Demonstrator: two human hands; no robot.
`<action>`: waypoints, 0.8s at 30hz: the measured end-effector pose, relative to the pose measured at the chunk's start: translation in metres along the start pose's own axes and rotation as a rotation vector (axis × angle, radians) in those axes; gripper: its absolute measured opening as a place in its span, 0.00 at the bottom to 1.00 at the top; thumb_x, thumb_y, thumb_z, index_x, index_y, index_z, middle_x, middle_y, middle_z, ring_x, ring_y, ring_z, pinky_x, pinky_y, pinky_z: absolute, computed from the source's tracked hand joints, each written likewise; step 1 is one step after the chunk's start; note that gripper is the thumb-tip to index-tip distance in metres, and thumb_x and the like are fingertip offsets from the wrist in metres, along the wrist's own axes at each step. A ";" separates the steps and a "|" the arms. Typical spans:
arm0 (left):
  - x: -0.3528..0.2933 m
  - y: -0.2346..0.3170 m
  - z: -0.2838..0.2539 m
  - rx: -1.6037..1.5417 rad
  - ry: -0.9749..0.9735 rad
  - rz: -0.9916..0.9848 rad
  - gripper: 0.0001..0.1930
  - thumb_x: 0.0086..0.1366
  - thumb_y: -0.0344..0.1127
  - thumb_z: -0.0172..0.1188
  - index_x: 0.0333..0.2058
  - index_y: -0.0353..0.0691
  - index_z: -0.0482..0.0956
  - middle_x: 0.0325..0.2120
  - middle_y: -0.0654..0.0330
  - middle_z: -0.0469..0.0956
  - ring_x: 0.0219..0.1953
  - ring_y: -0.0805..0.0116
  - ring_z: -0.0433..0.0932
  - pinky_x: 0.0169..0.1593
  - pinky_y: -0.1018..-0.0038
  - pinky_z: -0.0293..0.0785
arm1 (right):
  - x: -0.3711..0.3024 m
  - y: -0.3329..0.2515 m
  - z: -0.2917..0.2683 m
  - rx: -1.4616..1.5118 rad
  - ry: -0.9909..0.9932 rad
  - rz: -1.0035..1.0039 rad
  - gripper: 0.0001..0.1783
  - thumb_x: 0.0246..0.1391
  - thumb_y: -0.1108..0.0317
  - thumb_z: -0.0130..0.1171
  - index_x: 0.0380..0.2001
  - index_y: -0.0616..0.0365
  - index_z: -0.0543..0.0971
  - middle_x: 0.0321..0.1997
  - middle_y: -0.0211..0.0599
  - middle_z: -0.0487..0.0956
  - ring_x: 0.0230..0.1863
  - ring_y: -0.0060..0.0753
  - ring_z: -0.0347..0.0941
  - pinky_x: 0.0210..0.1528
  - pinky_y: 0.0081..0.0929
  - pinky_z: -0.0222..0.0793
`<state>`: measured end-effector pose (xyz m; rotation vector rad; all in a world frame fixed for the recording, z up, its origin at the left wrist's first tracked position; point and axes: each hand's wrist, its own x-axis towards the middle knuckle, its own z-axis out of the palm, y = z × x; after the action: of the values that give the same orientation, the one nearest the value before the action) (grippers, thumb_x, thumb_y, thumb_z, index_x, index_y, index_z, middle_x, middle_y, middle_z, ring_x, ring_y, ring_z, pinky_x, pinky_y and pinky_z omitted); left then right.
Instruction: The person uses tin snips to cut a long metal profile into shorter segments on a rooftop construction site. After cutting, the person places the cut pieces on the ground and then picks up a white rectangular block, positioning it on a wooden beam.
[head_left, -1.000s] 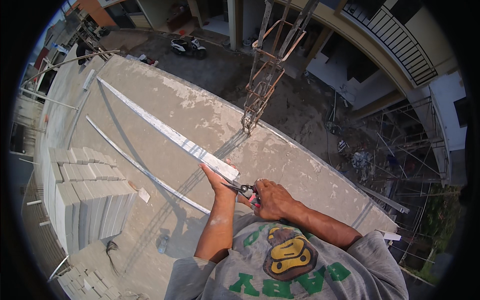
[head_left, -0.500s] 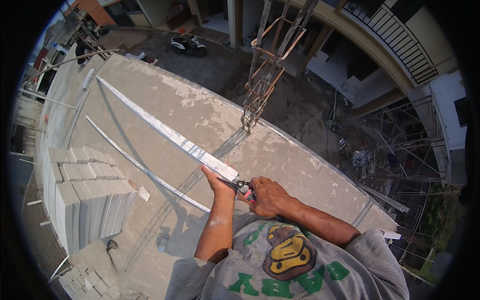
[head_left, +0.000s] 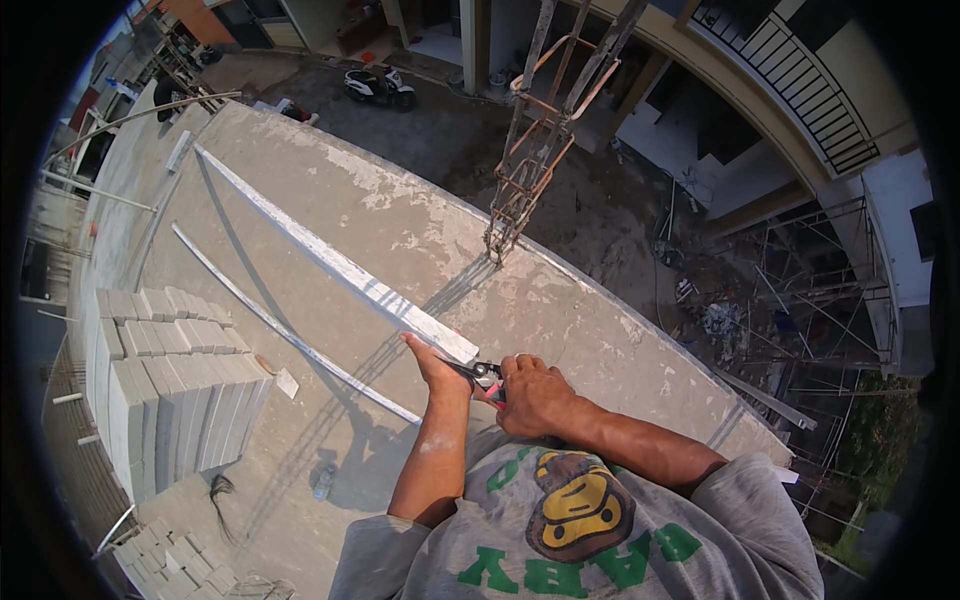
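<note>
A long, straight-edged bar [head_left: 350, 282], white and splotched on top, runs from the far left toward me and ends near my hands. My left hand [head_left: 440, 370] is closed around its near end from below, with the thumb along the near side. In my right hand [head_left: 538, 395], the fingers wrap the handles of a pair of snips [head_left: 487, 371] with a dark metal head and some red on the grips. The head of the snips lies against the bar's end, beside my left palm. My hands partly hide the jaws, so how far they are apart does not show.
A second thin bar [head_left: 290, 325] lies on the concrete slab [head_left: 400, 210]. At left stands a stack of pale blocks [head_left: 170, 400], with a trowel [head_left: 285, 380] beside it. A rebar column [head_left: 525, 170] rises from the slab's far edge. Beyond are a scooter [head_left: 380, 88] and scaffolding [head_left: 820, 270].
Both hands keep almost the same place on the bar and the snips. The right hand and its snips have shifted very slightly; the view has tilted a little.
</note>
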<state>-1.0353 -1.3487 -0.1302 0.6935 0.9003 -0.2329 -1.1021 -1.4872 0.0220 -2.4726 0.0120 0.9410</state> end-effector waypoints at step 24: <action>-0.016 0.004 0.008 0.082 -0.048 0.054 0.47 0.65 0.76 0.31 0.71 0.46 0.47 0.70 0.57 0.50 0.70 0.54 0.53 0.69 0.57 0.50 | 0.005 0.004 -0.001 0.074 -0.080 0.035 0.34 0.43 0.59 0.63 0.49 0.71 0.68 0.53 0.62 0.70 0.61 0.61 0.64 0.60 0.47 0.66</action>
<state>-1.0380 -1.3523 -0.1129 0.7838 0.8292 -0.2383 -1.0987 -1.4906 0.0180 -2.3728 0.0626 1.0355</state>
